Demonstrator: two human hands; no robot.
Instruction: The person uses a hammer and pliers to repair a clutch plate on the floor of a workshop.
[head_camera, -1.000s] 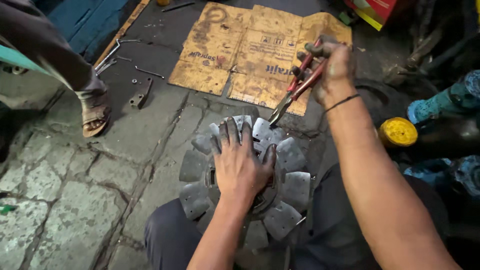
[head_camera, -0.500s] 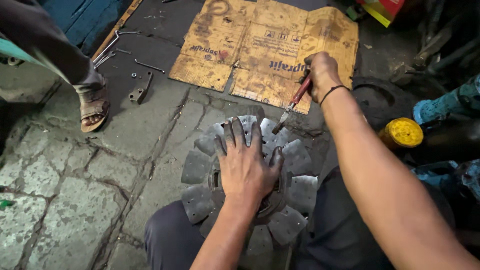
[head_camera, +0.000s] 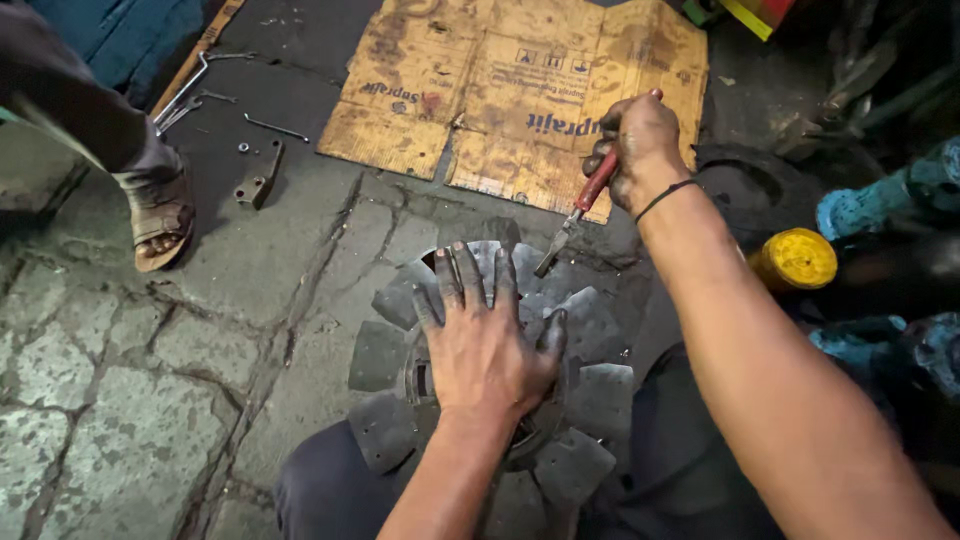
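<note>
Left hand (head_camera: 485, 345) lies flat on the fan (head_camera: 590, 395), palm down, fingers spread over the hub, thumb out to the right. Open, pressing, not gripping

Fan: dark grey metal, wide blades round a centre hub, lying flat across the person's lap at near centre. Far blades reach over the stone floor (head_camera: 150, 400)

Right hand (head_camera: 640, 145) is closed round the red handles of pliers (head_camera: 580, 210), raised beyond the fan's far right edge. Pliers slant down and left, metal nose just above the far blades; cannot tell if the tip touches a blade. Thin dark band on that wrist

Far centre: flattened brown cardboard (head_camera: 520, 90), stained, lying on the floor. Right hand is over its near right corner

Far left, on dark floor: a spanner (head_camera: 185, 90), a thin rod (head_camera: 275, 128), a small metal bracket (head_camera: 258, 175) and a loose nut or two, well apart from the fan

Left: another person's foot in a sandal (head_camera: 160, 215), trouser leg above it, standing on the floor near the bracket

Right: yellow round cap (head_camera: 795, 258) just beyond the right forearm, a dark round metal part (head_camera: 745, 185) farther off beside the cardboard, teal painted machinery (head_camera: 900, 200) at the right edge

Floor is cracked grey stone slabs at near left, darker and oily toward the far side
</note>
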